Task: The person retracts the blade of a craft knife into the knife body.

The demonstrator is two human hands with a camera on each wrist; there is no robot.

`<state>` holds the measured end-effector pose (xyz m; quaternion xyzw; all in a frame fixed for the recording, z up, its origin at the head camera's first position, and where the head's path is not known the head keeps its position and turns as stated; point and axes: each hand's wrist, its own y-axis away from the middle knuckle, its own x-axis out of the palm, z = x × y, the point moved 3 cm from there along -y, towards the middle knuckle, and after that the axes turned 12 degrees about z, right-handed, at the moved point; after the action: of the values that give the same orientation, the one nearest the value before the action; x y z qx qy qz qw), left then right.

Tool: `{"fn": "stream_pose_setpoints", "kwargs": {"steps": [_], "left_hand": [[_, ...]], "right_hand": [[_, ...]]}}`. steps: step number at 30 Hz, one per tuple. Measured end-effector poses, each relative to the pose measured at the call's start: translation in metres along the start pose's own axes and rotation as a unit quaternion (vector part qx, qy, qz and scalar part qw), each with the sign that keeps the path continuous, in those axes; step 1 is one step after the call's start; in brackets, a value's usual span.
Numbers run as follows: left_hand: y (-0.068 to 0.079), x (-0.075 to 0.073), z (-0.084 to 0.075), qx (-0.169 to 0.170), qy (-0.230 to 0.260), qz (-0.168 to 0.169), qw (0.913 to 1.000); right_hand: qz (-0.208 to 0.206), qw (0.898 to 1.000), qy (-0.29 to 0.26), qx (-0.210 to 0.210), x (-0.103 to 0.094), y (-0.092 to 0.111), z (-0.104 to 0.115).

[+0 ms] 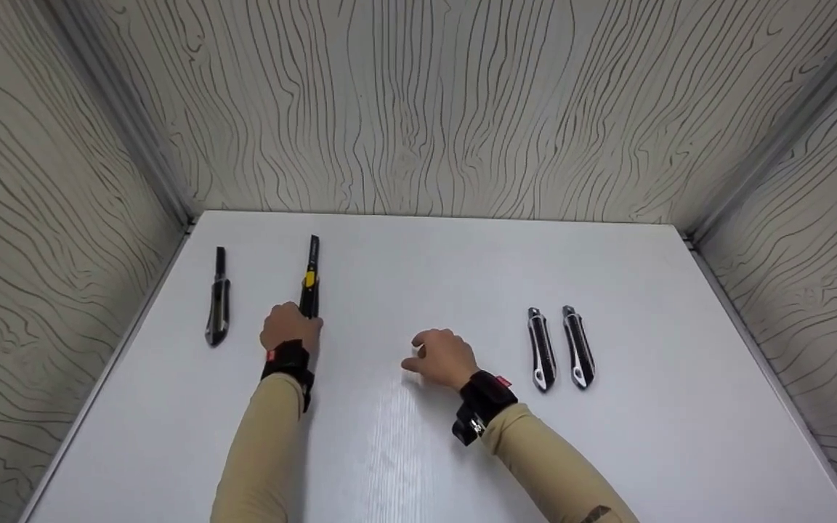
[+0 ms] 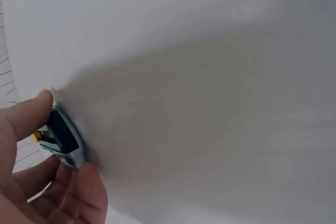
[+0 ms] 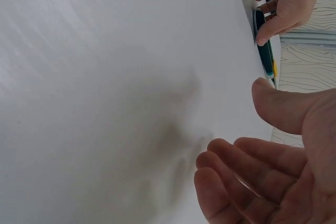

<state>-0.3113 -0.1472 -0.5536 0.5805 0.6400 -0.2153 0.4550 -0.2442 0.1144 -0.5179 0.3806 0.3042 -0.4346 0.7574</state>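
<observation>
My left hand (image 1: 290,326) grips the handle of a black utility knife (image 1: 309,280) with a yellow slider, its blade end pointing at the back wall. In the left wrist view, the thumb and fingers pinch the knife's grey-and-dark rear end (image 2: 66,136) from both sides, close over the table. Over the middle of the table is my right hand (image 1: 447,357), holding nothing. Its fingers (image 3: 244,174) are loosely bent and its thumb stands apart from them in the right wrist view.
Another utility knife (image 1: 218,314) lies at the left of the white table (image 1: 418,269), blade end toward the back. Two silver-and-black utility knives (image 1: 542,352) lie side by side on the right. Wood-patterned panels (image 1: 418,109) enclose the table's back and sides.
</observation>
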Motion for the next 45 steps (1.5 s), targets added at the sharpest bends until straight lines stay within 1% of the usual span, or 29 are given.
{"fn": "stream_pose_setpoints", "kwargs": {"steps": [5,9,13,17,21,25,29,32,36,42,45], "left_hand": [[-0.004,0.002,0.005,0.014,-0.010,-0.025,0.9995],[-0.004,0.000,0.004,0.014,-0.017,-0.026,0.9994],[0.003,-0.004,-0.006,0.019,-0.011,-0.023,0.9995],[0.011,-0.010,-0.018,0.034,0.004,-0.030,0.9990],[0.014,-0.014,-0.026,0.053,0.008,-0.036,0.9979],[0.015,-0.015,-0.033,0.073,0.010,-0.038,0.9966],[0.022,-0.013,-0.042,0.095,0.017,-0.041,0.9945],[0.029,-0.008,-0.050,0.110,0.021,-0.039,0.9930],[0.042,0.004,-0.062,0.131,0.039,-0.027,0.9902],[0.063,0.023,-0.083,0.165,0.059,-0.006,0.9845],[0.072,0.035,-0.095,0.174,0.059,0.010,0.9829]], "right_hand": [[0.002,1.000,-0.004,0.001,0.000,0.000,-0.002],[0.002,1.000,-0.006,0.003,0.000,0.001,-0.004],[-0.004,1.000,-0.006,0.002,-0.002,0.002,-0.006],[-0.007,1.000,-0.007,0.000,-0.005,0.004,-0.006],[-0.008,1.000,-0.011,0.004,-0.008,0.005,-0.006],[-0.015,1.000,-0.012,0.009,-0.011,0.005,-0.008],[-0.025,1.000,-0.010,0.011,-0.012,0.006,-0.012],[-0.034,0.999,-0.014,0.011,-0.014,0.008,-0.016],[-0.045,0.999,-0.022,0.018,-0.018,0.013,-0.023],[-0.057,0.997,-0.034,0.033,-0.026,0.020,-0.032],[-0.066,0.996,-0.039,0.046,-0.031,0.022,-0.039]]}}
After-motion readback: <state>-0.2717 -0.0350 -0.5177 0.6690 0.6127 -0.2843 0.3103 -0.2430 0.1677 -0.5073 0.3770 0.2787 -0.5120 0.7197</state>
